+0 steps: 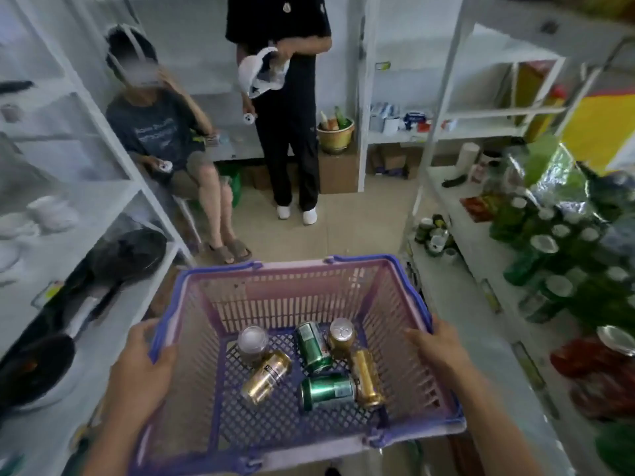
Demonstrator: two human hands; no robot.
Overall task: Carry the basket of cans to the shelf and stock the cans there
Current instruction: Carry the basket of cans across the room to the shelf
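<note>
I hold a pink and purple plastic basket [285, 290] in front of me, above the floor. My left hand [144, 369] grips its left rim and my right hand [436, 348] grips its right rim. Several cans lie in the bottom: a gold can [266, 376], another gold can [366, 377], a green can [312, 345], a second green can [328, 391], and two standing upright, one silver-topped [252, 341] and one gold [341, 334]. The white shelf [481, 255] on my right carries green bottles and cans [546, 249].
A seated person [165, 139] and a standing person in black [288, 108] block the aisle ahead. The left shelf [113, 207] holds dark pans [127, 255] and white crockery. Cardboard boxes and a bowl [335, 134] sit at the back. Tiled floor lies between.
</note>
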